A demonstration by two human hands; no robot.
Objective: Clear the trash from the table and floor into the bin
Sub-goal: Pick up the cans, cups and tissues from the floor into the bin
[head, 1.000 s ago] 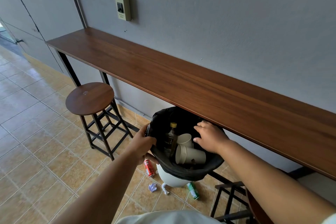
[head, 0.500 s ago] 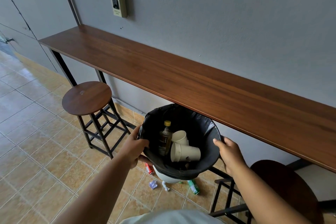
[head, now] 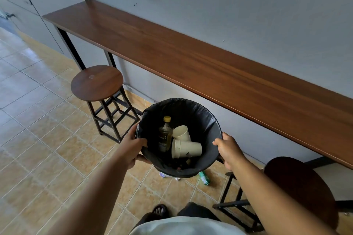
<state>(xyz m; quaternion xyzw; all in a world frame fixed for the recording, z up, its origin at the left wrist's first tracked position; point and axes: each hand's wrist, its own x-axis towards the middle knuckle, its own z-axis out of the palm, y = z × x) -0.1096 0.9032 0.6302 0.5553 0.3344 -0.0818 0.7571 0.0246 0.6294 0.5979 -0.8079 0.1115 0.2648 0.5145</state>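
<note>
A round bin lined with a black bag is held up off the floor in front of me. My left hand grips its left rim and my right hand grips its right rim. Inside lie a dark bottle with a yellow cap and two paper cups. On the tiled floor under the bin, a green can lies on its side, and bits of crumpled wrapper peek out from behind the bin. The long wooden table runs along the wall.
A round wooden stool on a black frame stands to the left of the bin. A second dark stool stands at the right, close to my right arm. My foot is on the tiles below. A grey wall backs the table.
My right hand came out of the bin and took hold of its right rim. The bin, held in both hands, has been lifted and pulled out from under the table toward me.
</note>
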